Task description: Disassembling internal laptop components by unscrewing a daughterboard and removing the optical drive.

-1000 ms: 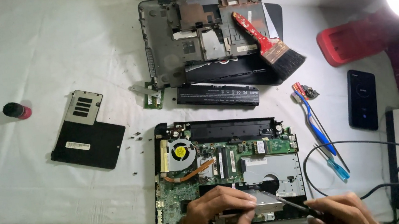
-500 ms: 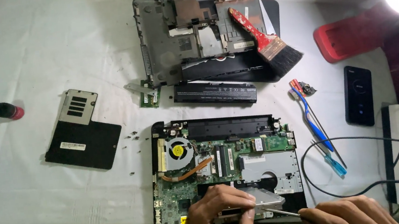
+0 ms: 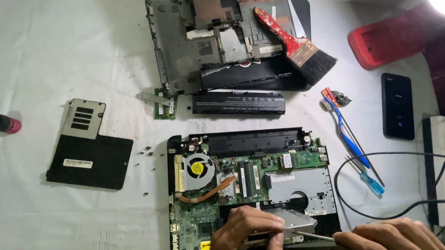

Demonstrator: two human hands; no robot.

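Head view. Opened laptop (image 3: 251,185) lies near the front edge of the white table (image 3: 34,62), circuit board, fan (image 3: 198,169) and copper pipe exposed. Left hand (image 3: 248,238) presses flat on the silver drive (image 3: 293,221) at the laptop's front edge, fingers spread over it and closed on nothing. Right hand (image 3: 389,238) is wrapped around a thin screwdriver (image 3: 312,235), its tip lying at the drive's near right edge, just beside the left fingertips.

Judgement: the step looks like working a fastener or catch at the drive. To do it well, keep the tip square and seated, press straight along the shaft, and let the left hand steady the drive so nothing skids onto the board.

Behind: bottom case (image 3: 208,38) with a red-handled brush (image 3: 294,46) resting across it, long black battery (image 3: 238,103) between case and laptop. Black cover panel (image 3: 89,155) well to the left, loose screws (image 3: 145,151) beside it.
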